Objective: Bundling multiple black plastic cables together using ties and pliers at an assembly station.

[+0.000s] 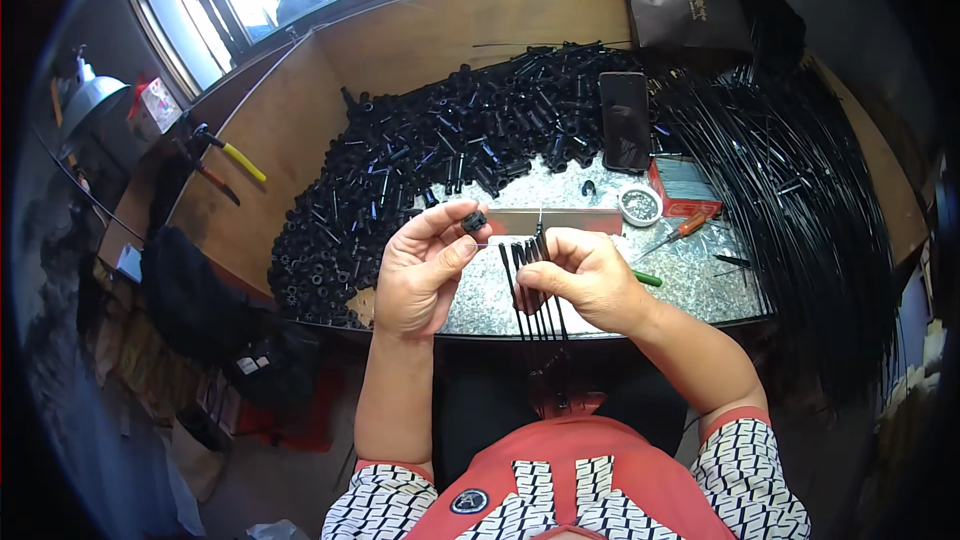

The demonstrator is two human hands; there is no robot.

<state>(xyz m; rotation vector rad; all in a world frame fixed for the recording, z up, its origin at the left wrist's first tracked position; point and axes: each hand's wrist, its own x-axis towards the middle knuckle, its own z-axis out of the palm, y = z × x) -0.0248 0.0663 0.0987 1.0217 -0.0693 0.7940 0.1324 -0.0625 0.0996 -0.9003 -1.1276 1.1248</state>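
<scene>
My left hand (420, 265) pinches a small black plastic sleeve (474, 221) between thumb and fingertips, just above the speckled worktop (690, 285). My right hand (585, 280) grips a bundle of thin black rods (530, 285) that fan upward and hang down past the table's front edge. The two hands are close together, with the sleeve a little left of the rod tips.
A large heap of black sleeves (430, 150) fills the back left of the bench. Long black rods (800, 190) lie piled at the right. A dark phone (625, 120), a small round tin (640, 205), a red box (685, 190), a screwdriver (675, 235) and wooden side walls (270, 140) surround the work spot.
</scene>
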